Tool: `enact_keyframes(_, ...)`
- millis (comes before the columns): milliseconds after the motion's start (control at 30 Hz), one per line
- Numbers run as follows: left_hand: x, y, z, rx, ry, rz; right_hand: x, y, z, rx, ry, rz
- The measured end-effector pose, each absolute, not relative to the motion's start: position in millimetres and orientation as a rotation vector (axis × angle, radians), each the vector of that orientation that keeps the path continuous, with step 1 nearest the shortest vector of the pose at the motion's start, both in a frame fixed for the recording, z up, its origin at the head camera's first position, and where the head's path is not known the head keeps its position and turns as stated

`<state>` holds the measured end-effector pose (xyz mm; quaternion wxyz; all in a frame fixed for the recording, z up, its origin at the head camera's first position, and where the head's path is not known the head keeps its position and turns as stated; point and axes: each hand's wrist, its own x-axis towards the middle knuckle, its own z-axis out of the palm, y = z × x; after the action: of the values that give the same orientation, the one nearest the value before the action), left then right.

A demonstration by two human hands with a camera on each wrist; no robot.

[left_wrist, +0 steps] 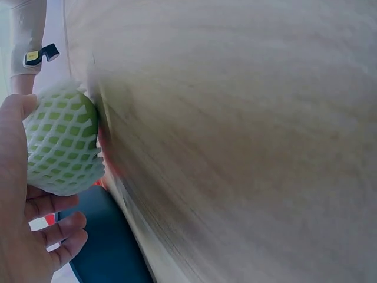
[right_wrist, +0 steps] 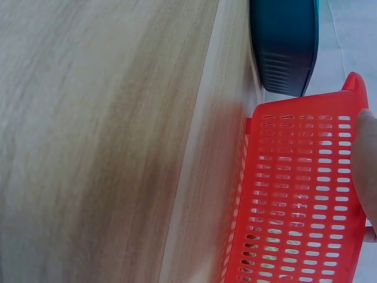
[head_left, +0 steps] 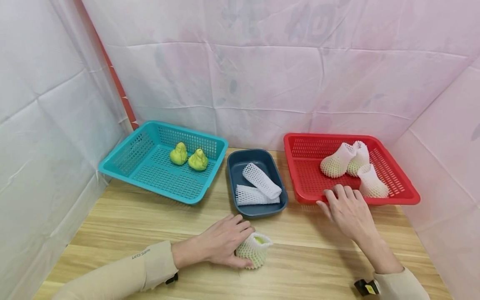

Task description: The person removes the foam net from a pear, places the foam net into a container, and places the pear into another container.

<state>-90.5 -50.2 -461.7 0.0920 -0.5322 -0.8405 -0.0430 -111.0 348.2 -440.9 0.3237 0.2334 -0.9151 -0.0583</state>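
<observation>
My left hand (head_left: 226, 241) holds a green fruit in a white foam net sleeve (head_left: 255, 252) near the table's front, thumb on one side and fingers on the other. Up close in the left wrist view, green skin shows through the mesh of the netted fruit (left_wrist: 63, 141). My right hand (head_left: 346, 210) grips the front rim of the red basket (head_left: 305, 183), fingers over the edge and thumb outside. The right wrist view shows the slotted wall of that basket (right_wrist: 294, 194), with part of the hand (right_wrist: 366, 165) at its rim. Several netted fruits (head_left: 337, 160) lie inside it.
At the left, a teal basket (head_left: 165, 189) contains two yellow-green pear-shaped fruits (head_left: 178, 154). Between the baskets stands a dark blue tub (head_left: 258, 212) with white foam net sleeves (head_left: 261, 180) in it. Cloth walls (head_left: 262, 83) enclose the wooden table (head_left: 300, 266).
</observation>
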Motion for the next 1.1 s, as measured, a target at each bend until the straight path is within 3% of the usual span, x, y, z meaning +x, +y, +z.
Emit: enact_keyframes(1100,-95.4,-52.0,-445.6,-1.632,-2.285,-0.247,-108.6,346.7,-438.2,0.610,-2.425,-0.156)
